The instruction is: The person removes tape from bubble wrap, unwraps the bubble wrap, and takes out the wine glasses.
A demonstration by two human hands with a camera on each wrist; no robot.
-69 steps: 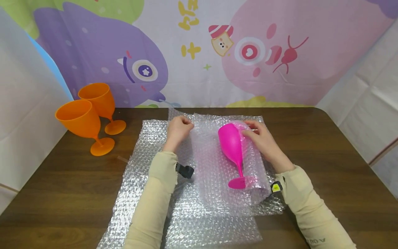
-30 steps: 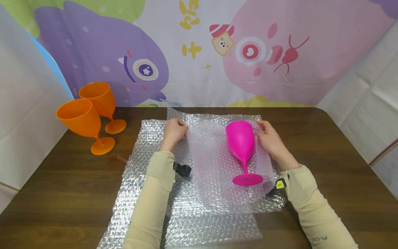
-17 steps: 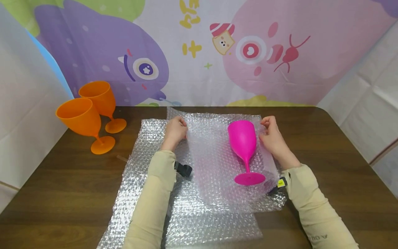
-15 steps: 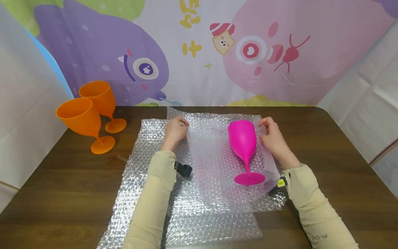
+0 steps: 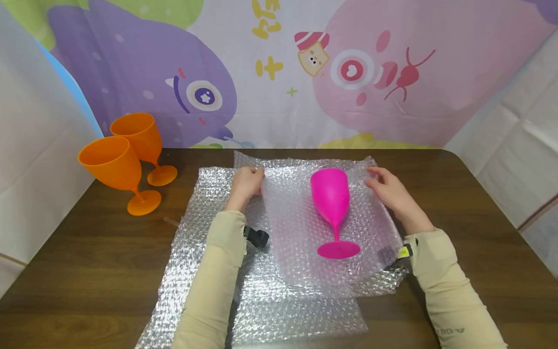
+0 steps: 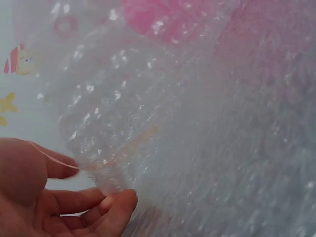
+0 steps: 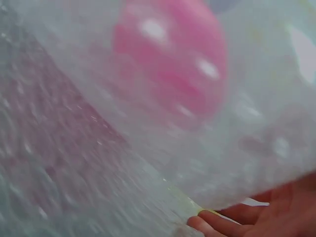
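A bright pink goblet (image 5: 331, 194) lies on a sheet of bubble wrap (image 5: 292, 232), its bowl toward the back and its foot toward me. My left hand (image 5: 247, 183) pinches the sheet's far left edge. At the right edge, my right hand (image 5: 390, 191) holds the wrap between fingers and thumb, apart from the goblet. In the left wrist view the left hand (image 6: 64, 202) has the film at its fingertips. Through the clear film, the right wrist view shows the goblet (image 7: 173, 59) as a blurred pink shape, with the right hand (image 7: 266, 215) below it.
More bubble wrap (image 5: 196, 232) lies spread underneath on the dark wooden table (image 5: 78, 271). Two orange goblets, a nearer one (image 5: 114, 165) and a farther one (image 5: 141, 140), stand upright at the back left. A printed cloth (image 5: 279, 111) hangs behind the table.
The bubble wrap that lay over the goblet's right side has been drawn back, and its right edge now spreads outward with my right hand. The goblet has shifted, lately a little left.
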